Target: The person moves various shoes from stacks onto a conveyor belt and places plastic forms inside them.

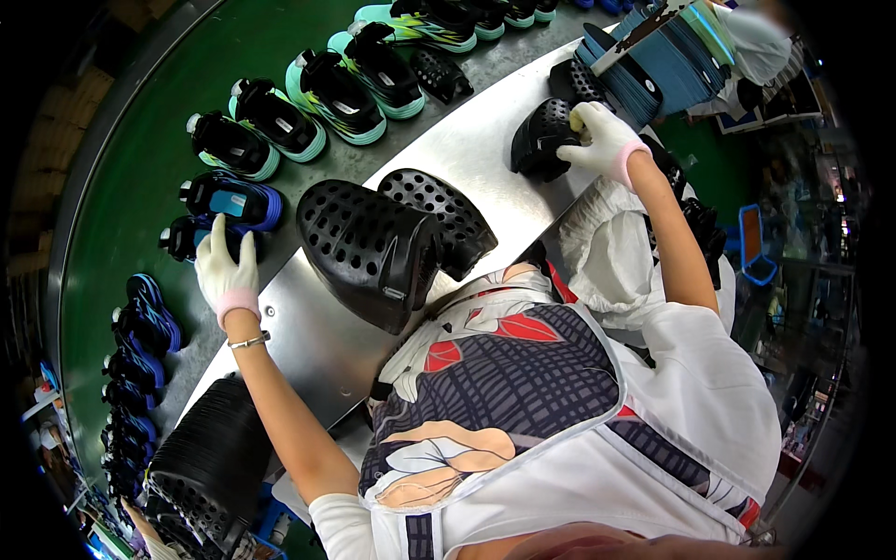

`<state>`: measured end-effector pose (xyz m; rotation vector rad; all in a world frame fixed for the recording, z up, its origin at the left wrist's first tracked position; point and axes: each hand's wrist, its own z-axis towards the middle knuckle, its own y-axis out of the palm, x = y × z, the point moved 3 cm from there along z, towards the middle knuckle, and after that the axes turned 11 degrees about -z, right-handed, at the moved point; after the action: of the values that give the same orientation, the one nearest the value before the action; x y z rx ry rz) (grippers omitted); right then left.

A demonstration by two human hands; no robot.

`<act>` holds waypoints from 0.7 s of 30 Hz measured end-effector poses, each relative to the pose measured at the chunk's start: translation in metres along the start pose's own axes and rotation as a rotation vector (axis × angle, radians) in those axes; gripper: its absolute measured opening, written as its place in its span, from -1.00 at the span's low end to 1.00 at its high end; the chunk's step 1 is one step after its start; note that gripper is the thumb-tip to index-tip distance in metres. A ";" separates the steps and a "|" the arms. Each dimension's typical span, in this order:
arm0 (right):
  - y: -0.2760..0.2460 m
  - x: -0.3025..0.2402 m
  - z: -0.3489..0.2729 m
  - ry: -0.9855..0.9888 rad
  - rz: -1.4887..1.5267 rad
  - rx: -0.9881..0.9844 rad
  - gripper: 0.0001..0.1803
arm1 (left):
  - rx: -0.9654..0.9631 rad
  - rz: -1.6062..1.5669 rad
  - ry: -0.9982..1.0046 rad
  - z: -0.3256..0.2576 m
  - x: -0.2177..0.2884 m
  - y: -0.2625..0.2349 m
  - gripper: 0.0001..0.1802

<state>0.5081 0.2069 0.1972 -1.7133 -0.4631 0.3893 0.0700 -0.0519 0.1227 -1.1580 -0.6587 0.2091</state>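
My left hand (228, 273), in a white glove with a pink cuff, reaches over the near one of two blue-and-black sneakers (191, 237), fingers spread and holding nothing. The fingertips are at the shoe's opening; whether they touch it I cannot tell. The other blue-and-black sneaker (245, 202) lies just beyond. On the far right, my gloved right hand (605, 140) is closed at the edge of a black perforated plastic shoe insert (541, 142) on the metal ledge. Between my arms stand stacks of larger black perforated shoe inserts (359, 238).
Teal-soled black sneakers (271, 119) line the green conveyor belt (103, 196), with more blue sneakers (140, 355) at left. A long stack of black inserts (210, 453) lies by my left elbow. Blue insole-shaped sheets (644, 70) are bundled at the far right.
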 end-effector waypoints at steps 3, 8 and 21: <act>-0.010 0.002 -0.006 0.020 0.104 0.029 -0.54 | 0.073 -0.076 -0.036 -0.007 -0.001 -0.013 -0.50; -0.024 0.003 -0.008 -0.038 0.091 0.078 -0.60 | 0.077 -0.270 -0.143 -0.010 0.007 -0.027 -0.54; -0.011 -0.043 0.053 -0.221 -0.125 -0.050 -0.60 | 0.188 -0.519 -0.215 -0.042 0.003 -0.026 -0.64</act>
<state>0.4439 0.2315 0.1985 -1.6872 -0.7426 0.4822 0.0916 -0.0936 0.1372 -0.7588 -1.0826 -0.0475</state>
